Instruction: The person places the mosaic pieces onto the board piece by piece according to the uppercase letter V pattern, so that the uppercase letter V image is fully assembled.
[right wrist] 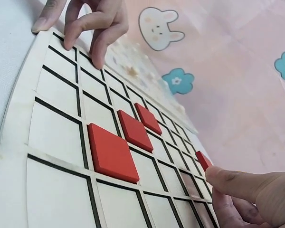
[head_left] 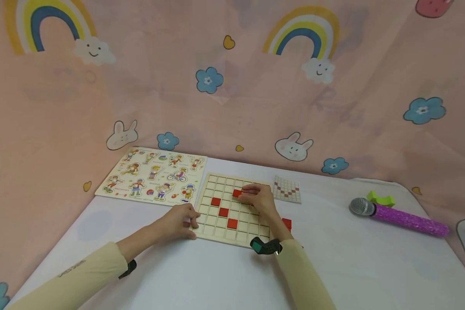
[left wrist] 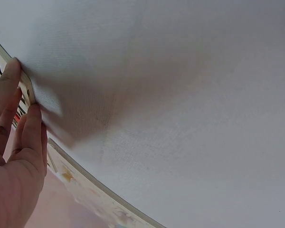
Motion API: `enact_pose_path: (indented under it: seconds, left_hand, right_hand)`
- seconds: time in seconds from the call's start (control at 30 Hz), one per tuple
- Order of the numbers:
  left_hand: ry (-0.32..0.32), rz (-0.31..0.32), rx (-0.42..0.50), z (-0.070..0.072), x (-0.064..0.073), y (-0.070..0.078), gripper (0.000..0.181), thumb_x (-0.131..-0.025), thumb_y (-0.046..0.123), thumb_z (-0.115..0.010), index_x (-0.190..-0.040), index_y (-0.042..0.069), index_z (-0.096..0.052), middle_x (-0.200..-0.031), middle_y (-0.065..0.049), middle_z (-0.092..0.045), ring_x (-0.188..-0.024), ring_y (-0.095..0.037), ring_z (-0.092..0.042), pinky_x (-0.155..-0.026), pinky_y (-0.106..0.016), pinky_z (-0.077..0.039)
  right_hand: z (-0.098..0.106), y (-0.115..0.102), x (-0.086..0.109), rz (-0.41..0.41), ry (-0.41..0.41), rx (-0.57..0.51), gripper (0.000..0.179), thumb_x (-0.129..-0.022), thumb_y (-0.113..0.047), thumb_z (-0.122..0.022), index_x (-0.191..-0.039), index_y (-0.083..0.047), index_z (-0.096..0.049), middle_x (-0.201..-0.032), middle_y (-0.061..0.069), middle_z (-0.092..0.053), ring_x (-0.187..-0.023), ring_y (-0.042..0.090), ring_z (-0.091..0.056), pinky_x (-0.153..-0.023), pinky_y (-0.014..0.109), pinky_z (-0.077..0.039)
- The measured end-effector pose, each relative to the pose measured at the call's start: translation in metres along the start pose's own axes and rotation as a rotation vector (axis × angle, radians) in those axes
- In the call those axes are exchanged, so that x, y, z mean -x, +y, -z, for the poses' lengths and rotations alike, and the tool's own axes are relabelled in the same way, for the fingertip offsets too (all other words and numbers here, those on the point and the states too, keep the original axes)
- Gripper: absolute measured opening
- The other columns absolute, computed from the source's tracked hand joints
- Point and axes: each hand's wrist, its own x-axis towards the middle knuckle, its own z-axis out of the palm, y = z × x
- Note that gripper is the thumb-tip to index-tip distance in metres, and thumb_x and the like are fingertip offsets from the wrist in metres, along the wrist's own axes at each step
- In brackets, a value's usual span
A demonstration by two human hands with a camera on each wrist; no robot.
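Fingers of person's right hand [head_left: 258, 199] pinching red square [head_left: 237, 193] at far part of grid board [head_left: 235, 206], middle of head view. Left hand [head_left: 178, 221]: fingers spread, touching board's lower-left corner. Three more red squares [head_left: 223, 212] on board, in slanting row.

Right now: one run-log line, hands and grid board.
left hand: holds left edge of wooden grid board; right hand: pinches red square tile over board; three red tiles: diagonal on board; pattern card: right of board
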Motion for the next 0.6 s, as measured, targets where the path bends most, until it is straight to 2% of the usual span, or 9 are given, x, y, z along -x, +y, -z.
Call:
enact_pose_path:
  seconds: [0.2,0.5,0.6]
  left_hand:
    - [0.0,-0.002,-0.012,0.001,0.0,0.001,0.02,-0.068,-0.001,-0.083,-0.074,0.003,-0.064,-0.098,-0.009,-0.058,-0.116,-0.036,-0.055,-0.084,-0.022,-0.056]
    - [0.004,-0.017,-0.027,-0.001,-0.001,-0.001,0.019,-0.067,-0.002,-0.083,-0.073,0.002,-0.065,-0.097,-0.009,-0.059,-0.112,-0.037,-0.057,-0.081,-0.019,-0.056]
    - [0.006,-0.026,-0.027,0.0,-0.001,-0.002,0.019,-0.067,-0.001,-0.084,-0.074,0.002,-0.067,-0.097,-0.01,-0.059,-0.11,-0.037,-0.058,-0.08,-0.019,-0.057]
  right_hand:
    - [-0.017,-0.008,-0.005,0.018,-0.006,0.019,0.025,-0.076,0.004,-0.076,-0.1,0.007,-0.069,-0.093,0.02,-0.07,-0.083,0.026,-0.07,-0.075,0.029,-0.06]
    - [-0.036,-0.011,-0.014,-0.033,-0.003,0.082,0.023,-0.075,0.0,-0.08,-0.096,0.003,-0.071,-0.088,0.014,-0.071,-0.081,0.022,-0.069,-0.072,0.027,-0.058]
    - [-0.042,-0.013,-0.014,-0.023,-0.016,0.088,0.023,-0.075,0.0,-0.079,-0.096,0.004,-0.071,-0.088,0.015,-0.071,-0.081,0.022,-0.069,-0.071,0.027,-0.058]
